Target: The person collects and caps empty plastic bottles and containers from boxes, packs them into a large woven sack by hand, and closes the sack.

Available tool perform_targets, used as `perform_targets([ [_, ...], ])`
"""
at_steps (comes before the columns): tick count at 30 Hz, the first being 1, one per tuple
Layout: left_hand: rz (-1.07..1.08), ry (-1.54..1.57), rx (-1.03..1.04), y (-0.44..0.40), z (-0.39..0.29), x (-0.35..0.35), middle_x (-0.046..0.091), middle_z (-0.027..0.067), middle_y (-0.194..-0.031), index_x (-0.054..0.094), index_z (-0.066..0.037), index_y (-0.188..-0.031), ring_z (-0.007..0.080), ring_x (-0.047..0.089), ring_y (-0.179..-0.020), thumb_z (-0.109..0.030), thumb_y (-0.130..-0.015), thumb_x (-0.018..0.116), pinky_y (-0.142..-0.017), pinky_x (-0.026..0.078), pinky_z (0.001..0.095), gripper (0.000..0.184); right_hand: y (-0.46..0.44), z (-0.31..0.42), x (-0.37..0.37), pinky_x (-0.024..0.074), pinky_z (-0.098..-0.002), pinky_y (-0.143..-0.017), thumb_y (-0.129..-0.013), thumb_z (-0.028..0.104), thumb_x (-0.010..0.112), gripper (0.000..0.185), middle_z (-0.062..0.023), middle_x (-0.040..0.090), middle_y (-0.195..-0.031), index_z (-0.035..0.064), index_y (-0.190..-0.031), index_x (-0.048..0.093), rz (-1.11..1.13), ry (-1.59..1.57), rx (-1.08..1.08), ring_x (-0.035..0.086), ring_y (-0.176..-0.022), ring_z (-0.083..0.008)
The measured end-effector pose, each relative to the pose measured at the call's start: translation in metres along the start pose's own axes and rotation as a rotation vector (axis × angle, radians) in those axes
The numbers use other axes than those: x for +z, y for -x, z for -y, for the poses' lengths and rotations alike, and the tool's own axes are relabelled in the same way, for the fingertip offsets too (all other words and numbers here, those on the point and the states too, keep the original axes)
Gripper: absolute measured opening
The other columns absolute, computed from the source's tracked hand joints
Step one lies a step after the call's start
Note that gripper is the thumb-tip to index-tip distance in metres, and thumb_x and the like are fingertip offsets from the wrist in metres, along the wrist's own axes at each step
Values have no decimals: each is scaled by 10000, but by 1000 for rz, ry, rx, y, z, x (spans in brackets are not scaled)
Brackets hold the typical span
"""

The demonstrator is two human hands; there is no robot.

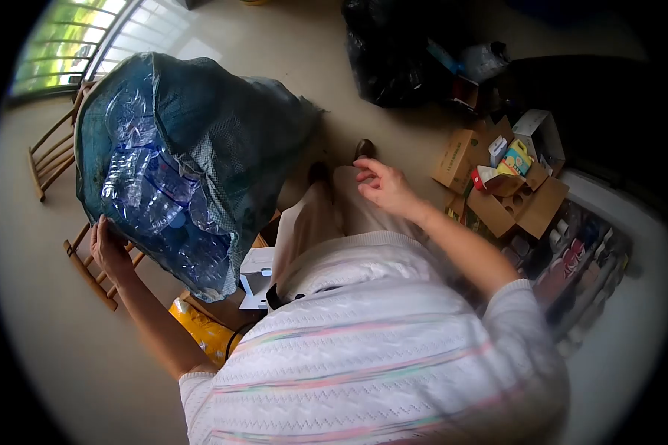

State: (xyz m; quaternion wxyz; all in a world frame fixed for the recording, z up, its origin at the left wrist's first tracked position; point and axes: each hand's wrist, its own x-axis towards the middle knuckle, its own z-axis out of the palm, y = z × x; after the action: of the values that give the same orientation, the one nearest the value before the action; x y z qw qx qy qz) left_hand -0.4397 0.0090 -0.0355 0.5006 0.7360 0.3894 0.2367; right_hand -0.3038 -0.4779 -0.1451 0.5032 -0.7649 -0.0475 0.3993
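Note:
A large blue-green woven sack (252,137) stands at my left with its mouth tilted towards me. Inside it lie several clear plastic bottles (137,178), some crushed, with blue labels. My left hand (110,251) grips the near left rim of the sack, its fingers partly hidden by the edge. Over my lap, in front of the trousers, hangs my right hand (387,189). Its fingers are loosely bent and apart, and nothing shows in them.
A black plastic bag (386,52) sits ahead. Opened cardboard boxes (490,204) with a yellow container (516,158) stand at right, beside a rack of shoes (571,259). Wooden chair parts (52,159) show behind the sack, and a yellow bag (204,326) lies below.

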Motion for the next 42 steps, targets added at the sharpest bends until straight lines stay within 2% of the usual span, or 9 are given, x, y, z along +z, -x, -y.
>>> perform_targets([
  [9,-56,-82,-172,58,-25,-8,547,-7,-642,580,-81,-821,90,520,-582,-450,-857,520,-539,414,203,376,6,-13,-25,478,-232,-566,-791,90,575,381,-72,589,-934,43,-1163,508,68,-21,-15,588,-723,-106],
  [14,-126,125,-638,119,-2,-1,527,69,-1181,433,-116,-1267,203,503,-1046,-602,-850,379,-845,429,376,643,15,-38,-83,491,-271,-683,-775,114,568,351,-77,626,-809,14,-1111,540,-72,-40,82,594,-687,-139],
  [17,3,623,-645,155,16,25,422,58,-1323,417,-148,-1291,245,411,-1188,-593,-854,366,-975,350,413,627,25,-69,-115,489,-260,-599,-770,93,557,356,-64,619,-752,-5,-1111,533,-96,-26,191,577,-633,-117],
  [22,76,681,-612,177,96,19,366,115,-1367,391,-101,-1306,307,310,-1265,-453,-876,398,-1040,243,493,556,48,-108,-164,441,-227,-433,-774,70,540,362,-58,615,-740,-35,-1119,510,-136,-100,361,568,-562,-103],
  [27,-143,1007,-771,192,50,83,333,135,-1387,377,-71,-1309,352,268,-1284,-326,-886,440,-1043,223,522,498,71,-134,-200,460,-234,-440,-790,86,535,357,-79,616,-828,-32,-1125,504,-192,-94,468,606,-638,-121],
  [33,364,1109,-556,197,38,60,236,91,-1432,269,-103,-1363,381,238,-1280,-588,-679,617,-994,216,617,908,67,-135,-208,475,-219,-456,-815,150,538,359,-54,607,-873,-16,-1132,505,-150,-134,421,618,-679,-112],
  [36,26,954,-634,196,-9,55,210,81,-1438,251,-130,-1368,398,238,-1269,-689,-552,652,-956,239,651,1067,48,-111,-192,476,-218,-458,-816,154,540,361,-55,607,-873,-21,-1130,505,-76,-100,340,616,-682,-109],
  [40,81,562,-578,185,-21,43,452,128,-1287,394,-73,-1280,304,454,-1161,-463,-792,595,-909,392,547,657,19,-41,-145,475,-222,-454,-844,200,563,364,-84,609,-924,-11,-1138,515,108,-122,183,597,-666,-99],
  [42,5,429,-606,165,-5,39,602,114,-1042,521,-12,-1114,222,593,-933,-231,-857,567,-826,475,379,341,1,18,-114,472,-217,-479,-862,238,561,377,-51,607,-868,-1,-1148,509,214,-107,95,592,-675,-94],
])
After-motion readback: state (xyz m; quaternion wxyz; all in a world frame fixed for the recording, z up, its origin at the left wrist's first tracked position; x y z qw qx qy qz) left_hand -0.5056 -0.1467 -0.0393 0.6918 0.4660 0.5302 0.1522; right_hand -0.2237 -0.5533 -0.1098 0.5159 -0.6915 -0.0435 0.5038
